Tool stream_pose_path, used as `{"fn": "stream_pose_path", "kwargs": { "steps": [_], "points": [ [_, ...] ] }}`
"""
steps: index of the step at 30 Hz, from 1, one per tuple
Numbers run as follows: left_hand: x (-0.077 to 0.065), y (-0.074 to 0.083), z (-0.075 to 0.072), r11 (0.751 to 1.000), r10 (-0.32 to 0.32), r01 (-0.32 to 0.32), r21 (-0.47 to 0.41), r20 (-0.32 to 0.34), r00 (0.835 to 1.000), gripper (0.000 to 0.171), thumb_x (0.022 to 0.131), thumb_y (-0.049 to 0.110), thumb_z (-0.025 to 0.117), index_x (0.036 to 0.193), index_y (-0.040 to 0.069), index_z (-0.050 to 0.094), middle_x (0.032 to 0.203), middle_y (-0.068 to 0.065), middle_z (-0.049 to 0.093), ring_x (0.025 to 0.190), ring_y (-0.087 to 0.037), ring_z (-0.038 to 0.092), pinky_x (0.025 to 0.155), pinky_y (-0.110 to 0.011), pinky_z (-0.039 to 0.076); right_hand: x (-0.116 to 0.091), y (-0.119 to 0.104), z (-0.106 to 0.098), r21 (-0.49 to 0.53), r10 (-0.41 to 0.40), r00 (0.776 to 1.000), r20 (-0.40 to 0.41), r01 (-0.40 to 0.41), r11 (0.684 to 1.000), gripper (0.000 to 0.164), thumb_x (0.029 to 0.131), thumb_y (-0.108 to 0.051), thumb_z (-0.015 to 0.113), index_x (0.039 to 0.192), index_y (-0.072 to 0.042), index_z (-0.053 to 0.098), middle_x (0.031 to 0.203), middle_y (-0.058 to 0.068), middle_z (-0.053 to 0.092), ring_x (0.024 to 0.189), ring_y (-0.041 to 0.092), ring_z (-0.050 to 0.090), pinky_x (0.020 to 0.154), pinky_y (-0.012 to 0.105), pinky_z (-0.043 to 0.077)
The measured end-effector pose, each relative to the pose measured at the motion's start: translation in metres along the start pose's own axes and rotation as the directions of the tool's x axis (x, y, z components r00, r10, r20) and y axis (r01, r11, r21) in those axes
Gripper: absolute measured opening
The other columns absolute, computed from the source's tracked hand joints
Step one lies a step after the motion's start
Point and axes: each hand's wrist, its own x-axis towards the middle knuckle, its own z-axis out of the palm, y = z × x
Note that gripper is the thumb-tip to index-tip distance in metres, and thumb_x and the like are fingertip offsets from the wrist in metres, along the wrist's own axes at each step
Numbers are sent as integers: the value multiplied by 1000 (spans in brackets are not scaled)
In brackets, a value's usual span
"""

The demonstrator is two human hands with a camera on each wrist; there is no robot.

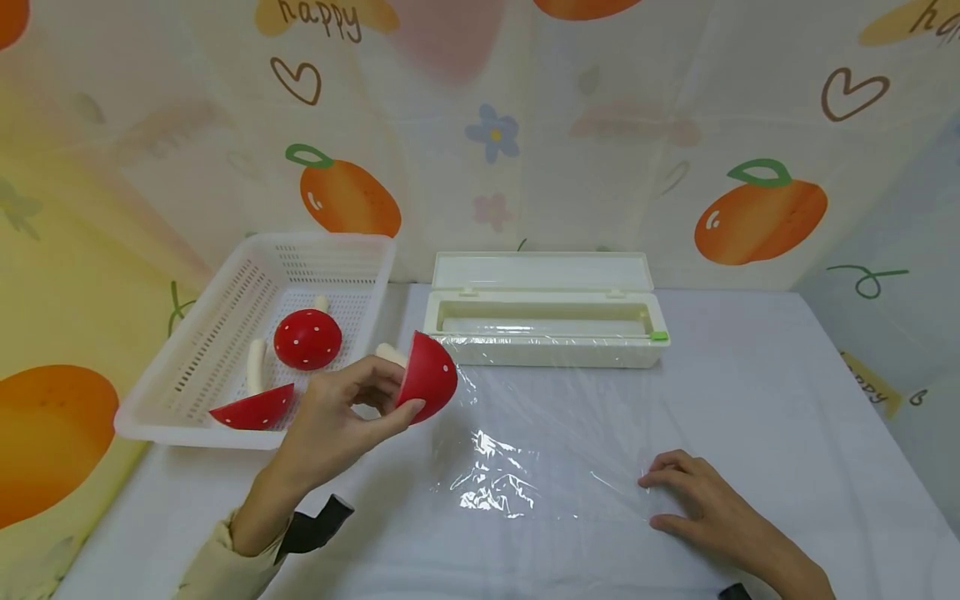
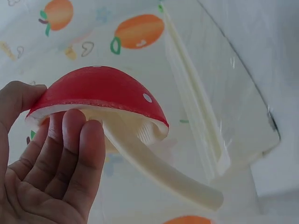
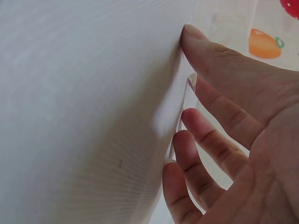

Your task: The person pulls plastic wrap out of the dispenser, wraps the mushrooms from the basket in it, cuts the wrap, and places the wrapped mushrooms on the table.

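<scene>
In the head view my left hand (image 1: 330,429) holds up a toy mushroom (image 1: 433,379) with a white-dotted red cap, left of the middle. The left wrist view shows thumb and fingers pinching the cap's rim; the pale curved stem (image 2: 163,175) sticks out free. Clear plastic film (image 1: 495,475) lies across the white table, running forward from a cream film dispenser box (image 1: 547,355) with a raised lid. Beside the film's right side is my right hand (image 1: 708,512), its fingers loosely bent. In the right wrist view its fingertips (image 3: 192,119) touch the table surface or film edge.
A white perforated basket (image 1: 168,375) stands at the left, holding one toy mushroom (image 1: 307,340) toward its middle and another (image 1: 255,411) at its near side. Behind the table hangs a fruit-patterned cloth (image 1: 585,158). A green slider (image 1: 659,337) sits at the dispenser's right end.
</scene>
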Motion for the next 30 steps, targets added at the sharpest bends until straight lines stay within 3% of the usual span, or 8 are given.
{"fn": "stream_pose_path", "kwargs": {
  "steps": [8,13,16,23,30],
  "points": [
    [2,7,24,995,-54,59,-82,66,996,26,75,5,84,95,6,68,83,-2,73,68,-4,64,66,-24,59,1,0,-1,-19,7,1000,9,-7,1000,45,65,-26,90,105,-28,70,111,-12,57,101,4,49,85,20,42],
    [4,8,39,991,-48,56,-124,68,997,23,76,4,83,92,5,68,79,-3,72,66,-4,64,64,-24,59,2,-1,-1,-23,5,1000,6,-5,1000,44,66,-25,90,104,-28,70,111,-12,57,101,5,48,87,15,39],
    [5,10,48,990,-40,46,-134,48,998,20,76,3,82,89,5,67,76,-2,70,63,-3,62,62,-24,58,3,0,0,-29,9,1000,11,-9,1000,43,66,-26,90,104,-28,70,110,-12,57,100,5,48,86,19,41],
    [9,17,66,987,42,-45,-154,-24,999,19,76,0,80,83,6,63,68,-1,65,58,-3,58,57,-22,56,3,1,0,-35,9,1000,16,-8,999,43,66,-27,90,104,-29,69,110,-12,56,100,5,48,84,22,43],
    [12,25,90,977,125,-129,-167,-35,992,20,75,-3,77,81,6,61,66,-1,62,57,-3,56,57,-15,53,3,2,1,-25,-7,1000,3,7,1000,43,66,-25,90,104,-29,69,110,-12,56,100,4,48,85,18,41]
  ]
}}
